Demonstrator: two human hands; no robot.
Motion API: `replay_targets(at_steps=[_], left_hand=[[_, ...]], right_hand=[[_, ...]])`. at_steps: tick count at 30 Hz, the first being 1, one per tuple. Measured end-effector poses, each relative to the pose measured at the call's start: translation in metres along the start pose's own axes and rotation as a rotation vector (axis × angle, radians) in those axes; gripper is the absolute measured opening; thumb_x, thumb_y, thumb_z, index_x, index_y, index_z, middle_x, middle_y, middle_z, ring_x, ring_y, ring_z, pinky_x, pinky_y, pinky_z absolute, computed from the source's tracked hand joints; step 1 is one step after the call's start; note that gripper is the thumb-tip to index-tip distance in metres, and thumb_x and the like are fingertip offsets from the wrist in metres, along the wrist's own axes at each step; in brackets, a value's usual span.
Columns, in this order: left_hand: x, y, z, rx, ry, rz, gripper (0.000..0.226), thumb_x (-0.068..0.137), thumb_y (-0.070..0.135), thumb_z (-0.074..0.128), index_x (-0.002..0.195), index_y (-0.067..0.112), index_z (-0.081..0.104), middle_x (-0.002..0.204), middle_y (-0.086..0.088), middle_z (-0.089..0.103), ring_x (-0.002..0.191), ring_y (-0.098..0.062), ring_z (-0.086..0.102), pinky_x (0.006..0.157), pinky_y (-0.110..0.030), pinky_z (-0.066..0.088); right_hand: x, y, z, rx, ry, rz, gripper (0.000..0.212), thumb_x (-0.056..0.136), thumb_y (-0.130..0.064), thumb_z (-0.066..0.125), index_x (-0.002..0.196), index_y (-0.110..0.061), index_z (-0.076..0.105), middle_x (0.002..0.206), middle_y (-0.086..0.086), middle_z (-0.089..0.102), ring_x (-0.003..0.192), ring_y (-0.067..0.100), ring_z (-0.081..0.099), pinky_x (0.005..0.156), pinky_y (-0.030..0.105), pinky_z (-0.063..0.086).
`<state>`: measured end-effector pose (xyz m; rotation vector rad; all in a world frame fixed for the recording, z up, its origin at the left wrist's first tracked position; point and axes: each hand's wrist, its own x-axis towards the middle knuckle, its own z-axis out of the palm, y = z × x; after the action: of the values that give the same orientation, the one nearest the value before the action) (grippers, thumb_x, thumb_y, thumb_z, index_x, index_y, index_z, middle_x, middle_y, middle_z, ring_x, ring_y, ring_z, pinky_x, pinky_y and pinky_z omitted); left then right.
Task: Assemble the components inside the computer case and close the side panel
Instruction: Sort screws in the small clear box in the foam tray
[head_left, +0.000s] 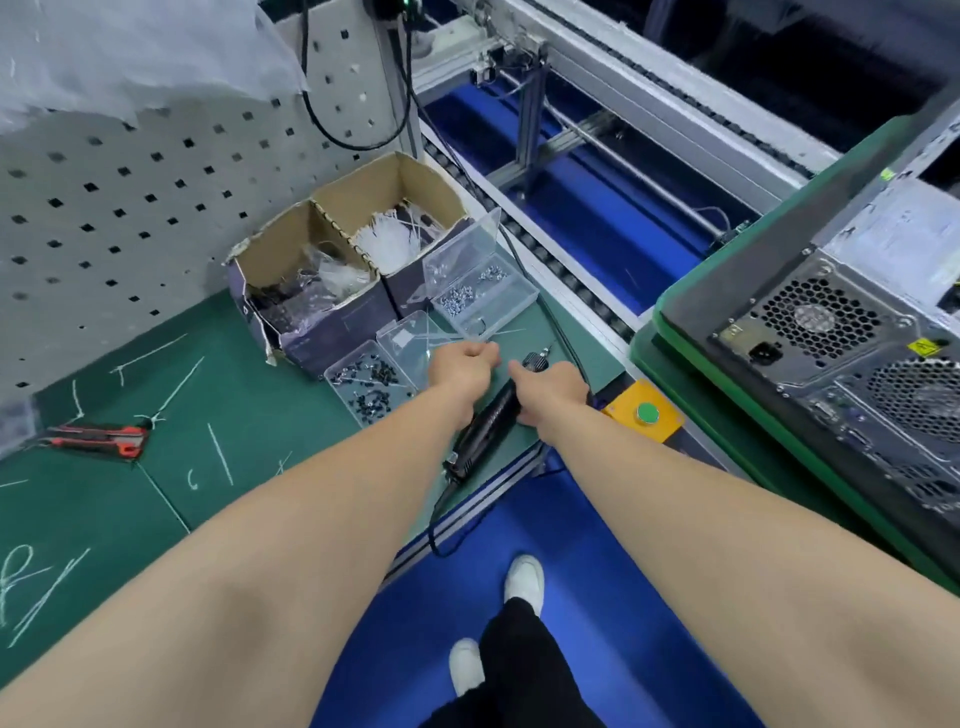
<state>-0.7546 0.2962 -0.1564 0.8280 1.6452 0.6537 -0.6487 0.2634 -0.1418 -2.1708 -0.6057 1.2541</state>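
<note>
Right hand (551, 391): wrapped round the long black electric screwdriver (488, 422).
Left hand (464, 364): just left of the screwdriver, fingers curled; cannot tell if holding anything.

The counter (249, 395) is dark green with white chalk-like strokes. The electric screwdriver (485, 421) is black, the utility knife (98, 439) red and black, the cable ties (387, 236) white, and the button box (621, 402) yellow with a green button (648, 413). The pegboard (130, 208) is pale grey with dark square holes, the computer case (831, 332) grey with honeycomb vents.
</note>
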Motion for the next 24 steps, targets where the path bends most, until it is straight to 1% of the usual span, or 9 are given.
replay_targets(at_steps=[2,4,5,8,11,14,17,21,24], left_hand=[[0.011,0.003,0.012,0.000,-0.061,-0.013,0.020,0.099,0.018,0.064,0.081,0.015,0.070,0.104,-0.014,0.076,0.103,-0.030,0.072,0.099,-0.046,0.056],[0.018,0.008,0.022,-0.015,-0.080,-0.035,0.017,0.099,0.017,0.065,0.084,0.016,0.071,0.092,-0.008,0.077,0.082,-0.019,0.073,0.087,-0.039,0.057],[0.022,0.010,0.026,-0.008,-0.079,-0.042,0.014,0.099,0.019,0.066,0.087,0.016,0.072,0.090,-0.008,0.077,0.078,-0.018,0.072,0.084,-0.037,0.057],[0.029,0.020,0.037,-0.091,-0.107,-0.093,0.011,0.098,0.022,0.069,0.091,0.014,0.072,0.100,-0.016,0.075,0.086,-0.025,0.068,0.088,-0.040,0.060],[0.029,0.042,0.044,-0.280,-0.222,-0.187,0.019,0.101,0.021,0.065,0.084,0.014,0.068,0.083,-0.003,0.073,0.075,-0.018,0.066,0.071,-0.031,0.058],[0.025,0.063,0.049,-0.386,-0.377,-0.225,0.023,0.106,0.026,0.055,0.090,0.013,0.064,0.088,0.003,0.070,0.080,-0.011,0.064,0.057,-0.026,0.056],[0.014,0.072,0.055,-0.392,-0.479,-0.234,0.024,0.108,0.028,0.051,0.094,0.012,0.061,0.092,0.003,0.065,0.080,-0.007,0.063,0.064,-0.024,0.054],[-0.010,0.073,0.066,-0.426,-0.606,-0.246,0.026,0.111,0.026,0.044,0.110,0.005,0.060,0.106,-0.001,0.067,0.081,-0.008,0.069,0.070,-0.020,0.058],[-0.032,0.074,0.073,-0.383,-0.728,-0.240,0.029,0.110,0.024,0.044,0.117,0.002,0.060,0.117,-0.004,0.065,0.089,-0.010,0.067,0.082,-0.024,0.056]], right_hand=[[0.004,-0.001,0.001,-0.080,0.020,-0.032,0.039,0.093,-0.038,0.077,0.073,-0.013,0.055,0.088,0.011,0.068,0.083,0.037,0.075,0.073,0.047,0.065],[0.007,-0.003,0.001,-0.104,0.017,-0.073,0.038,0.095,-0.036,0.072,0.071,-0.014,0.052,0.086,0.011,0.066,0.087,0.037,0.072,0.078,0.048,0.063],[0.007,-0.004,0.002,-0.106,0.005,-0.093,0.036,0.097,-0.035,0.068,0.073,-0.014,0.052,0.084,0.010,0.064,0.088,0.037,0.070,0.078,0.048,0.061],[0.005,-0.003,0.001,-0.062,-0.046,-0.141,0.027,0.104,-0.036,0.056,0.099,-0.009,0.058,0.101,0.014,0.068,0.097,0.036,0.068,0.082,0.048,0.060],[-0.002,0.000,-0.005,-0.025,-0.060,-0.221,0.026,0.107,-0.034,0.048,0.121,-0.012,0.049,0.113,0.014,0.067,0.107,0.036,0.064,0.082,0.040,0.050],[-0.015,0.004,-0.011,0.000,-0.042,-0.290,0.030,0.110,-0.031,0.042,0.132,-0.011,0.047,0.119,0.021,0.065,0.111,0.039,0.063,0.093,0.043,0.050],[-0.031,0.008,-0.019,0.013,0.012,-0.298,0.033,0.110,-0.034,0.041,0.138,-0.017,0.046,0.116,0.020,0.069,0.105,0.040,0.069,0.093,0.052,0.055],[-0.056,0.015,-0.031,0.065,0.137,-0.318,0.015,0.110,-0.031,0.040,0.121,-0.021,0.045,0.094,0.015,0.067,0.085,0.036,0.068,0.078,0.055,0.057],[-0.076,0.021,-0.045,0.097,0.214,-0.331,0.015,0.110,-0.026,0.042,0.120,-0.015,0.047,0.091,0.012,0.063,0.077,0.031,0.063,0.066,0.049,0.054]])
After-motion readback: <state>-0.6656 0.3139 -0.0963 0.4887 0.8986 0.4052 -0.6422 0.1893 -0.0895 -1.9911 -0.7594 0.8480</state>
